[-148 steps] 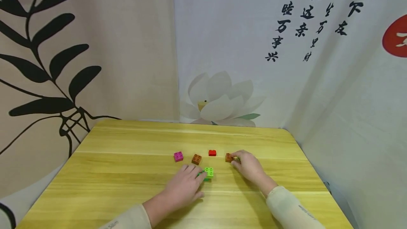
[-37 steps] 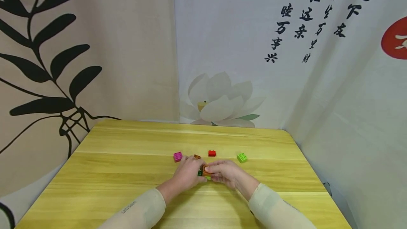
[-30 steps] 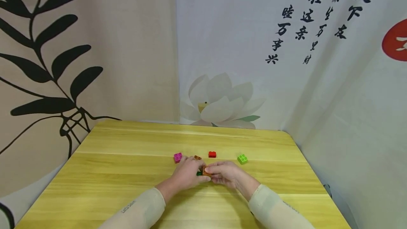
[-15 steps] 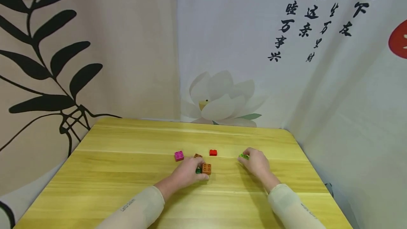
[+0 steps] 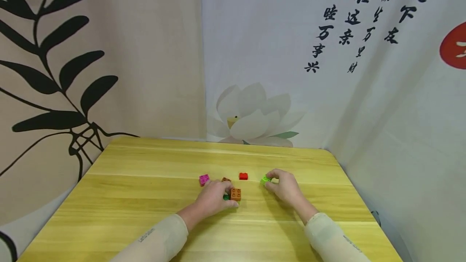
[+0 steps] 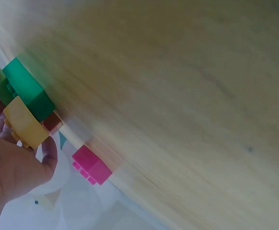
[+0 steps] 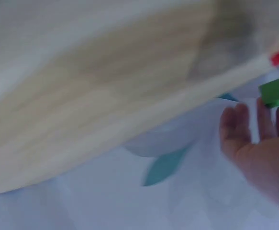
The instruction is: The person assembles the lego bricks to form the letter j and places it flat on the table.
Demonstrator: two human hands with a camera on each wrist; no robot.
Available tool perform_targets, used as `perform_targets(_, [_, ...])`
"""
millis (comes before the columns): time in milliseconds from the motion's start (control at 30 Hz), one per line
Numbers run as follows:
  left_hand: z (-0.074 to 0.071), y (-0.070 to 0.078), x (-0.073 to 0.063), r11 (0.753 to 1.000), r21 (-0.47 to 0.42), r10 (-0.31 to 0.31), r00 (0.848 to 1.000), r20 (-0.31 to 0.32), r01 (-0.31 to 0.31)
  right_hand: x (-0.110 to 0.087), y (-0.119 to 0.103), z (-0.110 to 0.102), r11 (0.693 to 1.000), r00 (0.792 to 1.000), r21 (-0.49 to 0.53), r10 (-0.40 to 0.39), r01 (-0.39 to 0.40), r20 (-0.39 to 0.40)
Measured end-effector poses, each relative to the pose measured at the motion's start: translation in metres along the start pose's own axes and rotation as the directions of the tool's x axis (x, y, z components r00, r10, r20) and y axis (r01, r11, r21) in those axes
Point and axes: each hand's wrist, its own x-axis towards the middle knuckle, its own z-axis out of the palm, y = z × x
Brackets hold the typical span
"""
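In the head view my left hand (image 5: pixel 211 198) holds a small stack of toy building bricks, fingers behind and thumb in front. A brown brick (image 5: pixel 236 194) tops its right end, with a dark green brick (image 5: pixel 226 197) partly showing beside it. The left wrist view shows that dark green brick (image 6: pixel 29 91) with a yellow-orange brick (image 6: pixel 25 123) and a light green brick (image 6: pixel 4 87) attached. Off to the right, my right hand (image 5: pixel 287 188) pinches a lime green brick (image 5: pixel 265 180) between thumb and fingers. The right wrist view catches this brick (image 7: pixel 274 92) at its edge.
A magenta brick (image 5: pixel 204 179) lies left of the stack, close to my left fingers. Behind my left hand a second brown brick (image 5: pixel 226 179) is partly hidden. A red brick (image 5: pixel 243 176) sits between the hands. Printed curtains (image 5: pixel 160 72) hang behind the wooden table (image 5: pixel 145 165).
My right hand left the stack, with the brown brick staying on it, and reached right to the lime green brick. It has since brought that brick leftward. My left hand stays at the stack.
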Motion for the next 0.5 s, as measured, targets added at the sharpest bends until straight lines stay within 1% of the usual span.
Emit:
perform_targets(67, [-0.001, 0.000, 0.000, 1.000, 0.005, -0.006, 1.000, -0.003, 0.006, -0.002, -0.016, 0.000, 0.996, 0.997, 0.064, -0.060, 0.057, 0.043])
perform_targets(133, [-0.001, -0.001, 0.000, 1.000, 0.014, -0.005, 1.000, -0.006, 0.005, -0.004, -0.030, 0.000, 0.986, 0.988, 0.109, -0.135, 0.126, 0.078])
perform_targets(233, [-0.001, -0.001, 0.000, 1.000, 0.023, 0.010, 1.000, -0.013, -0.010, -0.007, -0.047, 0.001, 0.962, 0.962, 0.147, -0.247, 0.228, 0.121])
perform_targets(300, [-0.001, -0.001, -0.001, 0.999, 0.022, 0.027, 0.999, -0.020, -0.027, -0.009, -0.055, 0.002, 0.948, 0.943, 0.154, -0.299, 0.277, 0.148])
perform_targets(433, [-0.001, 0.000, -0.002, 0.999, 0.020, 0.050, 0.998, -0.034, -0.050, -0.013, -0.065, 0.006, 0.928, 0.910, 0.153, -0.366, 0.340, 0.197])
perform_targets(500, [-0.001, 0.000, -0.002, 0.998, 0.021, 0.055, 0.998, -0.037, -0.054, -0.014, -0.067, 0.008, 0.924, 0.901, 0.153, -0.378, 0.351, 0.214])
